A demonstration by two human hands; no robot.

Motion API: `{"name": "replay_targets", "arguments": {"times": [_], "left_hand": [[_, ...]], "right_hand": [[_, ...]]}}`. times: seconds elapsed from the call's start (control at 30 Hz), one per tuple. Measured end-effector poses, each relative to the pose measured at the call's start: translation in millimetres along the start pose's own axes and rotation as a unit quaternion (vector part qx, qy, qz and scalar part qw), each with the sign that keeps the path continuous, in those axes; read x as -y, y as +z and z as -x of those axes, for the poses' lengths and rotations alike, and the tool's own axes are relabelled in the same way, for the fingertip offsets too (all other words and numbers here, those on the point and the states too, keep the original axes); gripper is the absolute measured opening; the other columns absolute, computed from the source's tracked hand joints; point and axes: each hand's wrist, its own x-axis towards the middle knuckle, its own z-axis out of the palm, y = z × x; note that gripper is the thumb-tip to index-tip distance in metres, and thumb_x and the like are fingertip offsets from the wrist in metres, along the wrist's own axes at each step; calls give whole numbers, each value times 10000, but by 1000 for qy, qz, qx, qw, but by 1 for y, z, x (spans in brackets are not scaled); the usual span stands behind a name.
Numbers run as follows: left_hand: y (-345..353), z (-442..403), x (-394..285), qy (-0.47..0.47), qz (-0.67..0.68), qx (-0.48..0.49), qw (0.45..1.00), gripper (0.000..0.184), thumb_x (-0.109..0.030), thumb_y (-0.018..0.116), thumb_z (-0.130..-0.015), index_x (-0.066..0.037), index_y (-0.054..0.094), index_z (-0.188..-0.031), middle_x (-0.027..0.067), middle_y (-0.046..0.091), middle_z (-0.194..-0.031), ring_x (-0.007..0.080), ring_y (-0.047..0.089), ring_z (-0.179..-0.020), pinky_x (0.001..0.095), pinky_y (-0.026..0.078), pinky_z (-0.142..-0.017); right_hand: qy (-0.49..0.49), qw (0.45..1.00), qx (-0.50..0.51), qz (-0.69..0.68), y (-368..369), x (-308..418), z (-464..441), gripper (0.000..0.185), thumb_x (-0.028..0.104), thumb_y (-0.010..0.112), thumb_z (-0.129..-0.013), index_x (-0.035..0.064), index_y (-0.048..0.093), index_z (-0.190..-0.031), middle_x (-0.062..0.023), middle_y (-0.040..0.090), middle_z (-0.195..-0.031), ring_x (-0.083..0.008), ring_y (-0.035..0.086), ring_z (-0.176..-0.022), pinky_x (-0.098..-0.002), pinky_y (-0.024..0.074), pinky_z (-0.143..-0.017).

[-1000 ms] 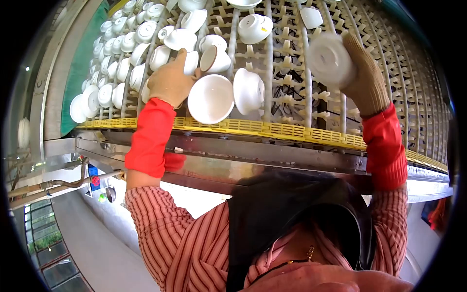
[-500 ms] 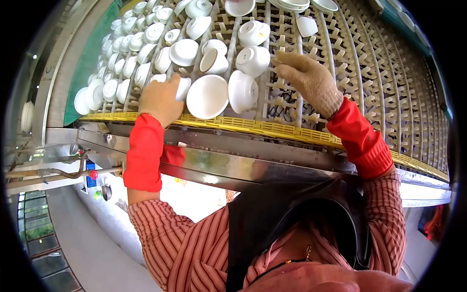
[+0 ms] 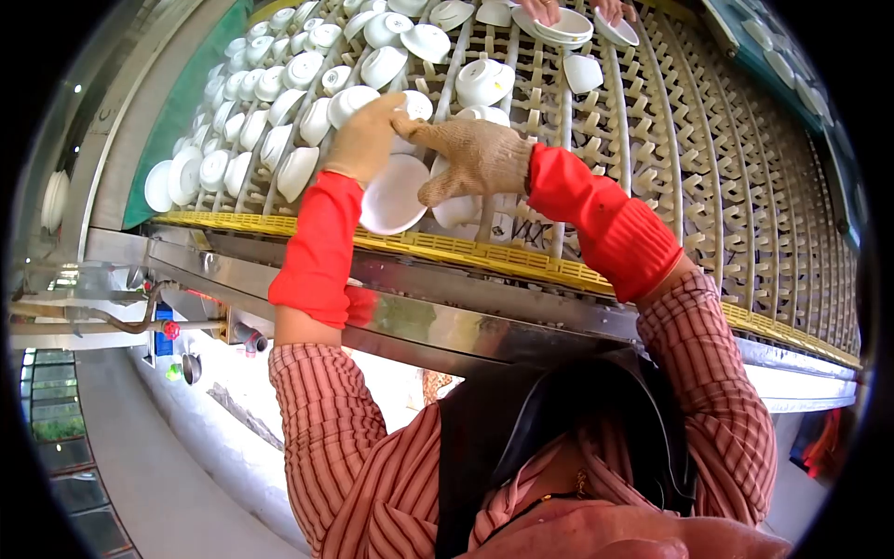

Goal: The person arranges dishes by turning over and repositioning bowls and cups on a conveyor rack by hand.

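My left hand, in a tan knit glove, is closed among white bowls, its fingers curled over something mostly hidden between the hands. Beside it, my right hand, also gloved, points left with thumb and fingers spread apart. Its fingertips meet the left hand's. Below them a white bowl shows its round inside toward me. Partly under my right hand, a tilted white bowl rests at the rack's near edge. Behind the hands sit more white bowls, one next to my left fingers and another further back.
Rows of white bowls lean on the pegged conveyor rack at left. Another person's hands touch stacked white dishes at the far side. A yellow strip and metal ledge run along the near edge.
My right hand has swung left across the bowls to meet my left hand, which moved right and up. Another person's hands have come into view at the far dishes.
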Motion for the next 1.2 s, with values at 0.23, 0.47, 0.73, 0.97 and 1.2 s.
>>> {"name": "replay_targets", "arguments": {"times": [0.23,0.47,0.73,0.97,1.2], "left_hand": [[-59,27,-6,-31,-46,-122,991,514,116,583,-981,-93,733,-1426,177,755,-1403,319,721,-1289,394,557,-1132],[-54,26,-50,33,99,-49,993,608,90,726,-920,-100,707,-1497,113,735,-1464,222,695,-1307,337,558,-1111],[43,29,-136,239,189,204,930,362,-241,670,-1083,-31,742,-1369,144,750,-1423,267,718,-1282,378,582,-1100],[34,28,-136,155,-31,6,987,348,-342,757,-1043,-106,762,-1299,178,798,-1034,372,768,-935,447,601,-813],[-42,41,-154,-76,-287,252,921,717,-755,704,-931,-99,780,-1208,203,814,-1008,419,782,-935,547,594,-827]], "right_hand": [[-4,993,116,37,-14,43,-1,747,682,773,-865,37,806,-1241,-192,799,-1099,-376,764,-973,-462,596,-834],[126,988,48,-80,-72,49,40,744,659,741,-921,-23,823,-1207,-193,808,-1101,-286,768,-1001,-431,629,-895],[28,966,-124,226,-74,-102,45,385,455,671,-1067,201,781,-1334,-195,808,-1126,-366,799,-1042,-465,632,-903],[127,923,-324,166,-72,-114,44,467,503,685,-1008,50,737,-1103,-182,773,-905,-391,762,-886,-527,593,-815],[172,912,-316,195,-70,-125,135,504,492,739,-1014,56,681,-1260,-180,805,-1029,-370,794,-1002,-513,623,-873]]}}
